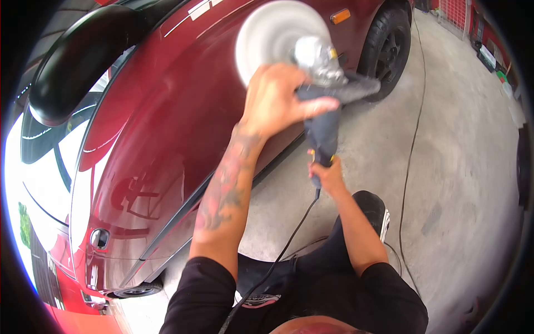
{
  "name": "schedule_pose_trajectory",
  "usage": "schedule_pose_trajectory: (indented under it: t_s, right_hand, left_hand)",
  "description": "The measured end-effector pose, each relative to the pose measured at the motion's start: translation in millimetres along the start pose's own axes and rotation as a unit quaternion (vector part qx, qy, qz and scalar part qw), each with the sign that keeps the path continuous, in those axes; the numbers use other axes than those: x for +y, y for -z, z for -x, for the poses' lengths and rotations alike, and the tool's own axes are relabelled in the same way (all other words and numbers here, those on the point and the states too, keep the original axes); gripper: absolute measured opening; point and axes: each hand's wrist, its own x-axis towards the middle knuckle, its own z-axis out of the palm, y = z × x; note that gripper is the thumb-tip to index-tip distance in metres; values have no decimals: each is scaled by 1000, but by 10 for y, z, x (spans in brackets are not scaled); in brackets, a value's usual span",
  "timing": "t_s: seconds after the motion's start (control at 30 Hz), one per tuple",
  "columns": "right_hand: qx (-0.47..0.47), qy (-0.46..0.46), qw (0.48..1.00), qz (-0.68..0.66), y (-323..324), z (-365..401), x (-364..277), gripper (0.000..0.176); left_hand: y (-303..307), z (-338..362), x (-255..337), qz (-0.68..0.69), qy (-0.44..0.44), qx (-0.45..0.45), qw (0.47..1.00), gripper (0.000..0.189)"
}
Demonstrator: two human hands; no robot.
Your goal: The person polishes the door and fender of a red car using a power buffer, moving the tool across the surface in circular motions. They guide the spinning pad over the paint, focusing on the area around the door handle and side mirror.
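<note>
As I look down through the head camera, I see two bare arms reaching out to a polisher [322, 125]. It is a grey power tool with a round white pad [272, 36] at its front end. The white pad sits flat against the side of a dark red car [167, 111], up high on the shiny panel. The pad looks blurry to me.

The left hand [275, 100] is at the front of the polisher, just behind the pad. Its fingers are curled tight over the top of the tool, and the thumb points out to the right. The right hand [328, 175] is at the back end. It is closed around the thin handle there, near a small yellow bit.

A black cord [281, 253] comes out of the handle under the right hand and hangs down past the person's black shirt.

Near the pad, to the right, is a black wheel [389, 47] of the car, with an orange light [340, 15] just beside it. Under the arms is a grey floor [461, 178]. A thin cable [410, 150] runs along it. A black shoe [375, 209] rests on the floor below the right hand.

At the top left is a black curved part [83, 55]. It may belong to the car, but I cannot tell for sure.
</note>
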Motion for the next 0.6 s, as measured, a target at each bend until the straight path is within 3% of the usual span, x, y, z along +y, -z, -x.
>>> schedule_pose_trajectory:
  t_s: [0.03, 0.07, 0.1, 0.17, 0.23, 0.4, 0.6]
  right_hand:
    - [-26, -27, 999, 29, -30, 85, 105, 27]
    - [-52, -58, 995, 58, -58, 180, 182, 28]
    - [-82, -25, 991, 102, -124, 264, 191, 31]
    - [-140, 42, 971, 190, -366, 462, 190, 35]
    - [-216, 63, 961, 162, -615, 622, 420, 43]
    - [-397, 2, 899, 183, -1235, 1053, 934, 45]
    - [-341, -127, 931, 35, -1115, 1601, 1536, 36]
  left_hand:
    - [97, 202, 34, -22, -26, 35, 999, 55]
    - [279, 422, 126, -24, 16, 16, 999, 56]
    - [500, 660, 218, -25, 58, -4, 998, 56]
    - [972, 1226, 358, -54, 52, 30, 997, 58]
    - [1375, 1787, 589, -71, 87, 91, 990, 67]
    - [1995, 2714, 1208, -191, 205, 42, 959, 73]
    - [1694, 2297, 1203, -159, 184, -125, 962, 64]
